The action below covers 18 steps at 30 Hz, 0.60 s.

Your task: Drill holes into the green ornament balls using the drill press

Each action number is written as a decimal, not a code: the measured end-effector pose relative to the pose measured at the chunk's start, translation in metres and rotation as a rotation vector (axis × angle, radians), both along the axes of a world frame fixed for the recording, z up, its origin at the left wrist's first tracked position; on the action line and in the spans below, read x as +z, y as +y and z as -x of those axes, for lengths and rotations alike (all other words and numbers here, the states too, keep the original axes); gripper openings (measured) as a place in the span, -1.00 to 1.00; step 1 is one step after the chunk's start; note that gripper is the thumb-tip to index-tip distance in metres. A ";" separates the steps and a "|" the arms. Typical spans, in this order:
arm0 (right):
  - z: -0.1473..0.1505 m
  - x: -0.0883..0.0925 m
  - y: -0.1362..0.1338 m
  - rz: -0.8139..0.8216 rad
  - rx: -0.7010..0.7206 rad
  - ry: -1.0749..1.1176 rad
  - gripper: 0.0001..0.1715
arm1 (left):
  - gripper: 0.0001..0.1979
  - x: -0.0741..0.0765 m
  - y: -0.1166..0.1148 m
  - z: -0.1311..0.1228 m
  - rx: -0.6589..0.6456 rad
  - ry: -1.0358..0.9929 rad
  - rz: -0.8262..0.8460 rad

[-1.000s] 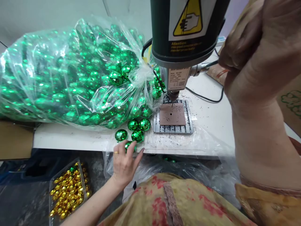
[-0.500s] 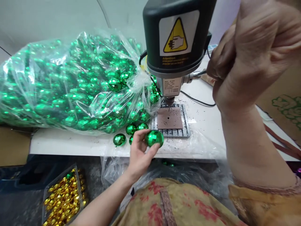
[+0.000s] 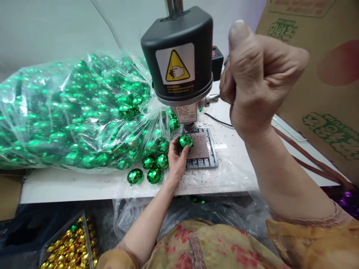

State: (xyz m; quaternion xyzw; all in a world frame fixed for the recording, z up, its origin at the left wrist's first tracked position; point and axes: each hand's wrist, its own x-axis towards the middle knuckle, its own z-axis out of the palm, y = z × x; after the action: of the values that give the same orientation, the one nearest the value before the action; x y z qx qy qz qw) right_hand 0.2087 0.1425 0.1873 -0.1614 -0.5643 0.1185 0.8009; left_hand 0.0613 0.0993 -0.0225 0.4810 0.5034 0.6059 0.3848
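Observation:
My left hand [image 3: 177, 160] grips a shiny green faceted ball ornament [image 3: 185, 141] between thumb and fingers. It holds the ball over the brown pad [image 3: 200, 146] on the slotted metal base [image 3: 212, 158], just under the chuck [image 3: 189, 127] of a black bench drill press [image 3: 178, 59]. The drill tip is hidden behind or in the ball; I cannot tell which. My right hand [image 3: 256, 76] is closed in a fist around the drill's feed handle [image 3: 214, 98], most of which the fingers hide. Several loose green balls [image 3: 154, 175] lie left of my left hand.
A large clear bag [image 3: 70, 123] of green balls fills the table's left side. Below at left stands a clear bin [image 3: 84, 239] of gold balls. A cardboard box [image 3: 316, 93] rises at the right. Dark shavings lie around the base, and plastic film hangs over the table's front edge.
My left hand has carried the green ball from in front of the base up onto the pad beneath the chuck. My right hand stays at the handle. The camera view has shifted.

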 end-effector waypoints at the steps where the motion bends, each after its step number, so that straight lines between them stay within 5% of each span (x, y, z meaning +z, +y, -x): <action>1: 0.000 0.001 0.000 0.009 -0.017 -0.014 -0.27 | -0.39 -0.002 0.002 0.000 -0.013 0.014 -0.005; 8: -0.002 0.014 0.015 0.017 0.082 -0.002 -0.30 | -0.32 -0.007 0.014 0.000 -0.088 0.068 -0.031; 18: -0.005 0.027 0.042 0.113 0.218 0.011 -0.32 | -0.47 0.006 0.010 -0.002 -0.150 0.263 -0.092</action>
State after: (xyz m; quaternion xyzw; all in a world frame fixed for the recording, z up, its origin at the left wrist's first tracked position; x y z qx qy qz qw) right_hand 0.2138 0.1842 0.2146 -0.1432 -0.5666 0.2372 0.7760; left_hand 0.0638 0.1090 -0.0161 0.6094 0.4838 0.5300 0.3372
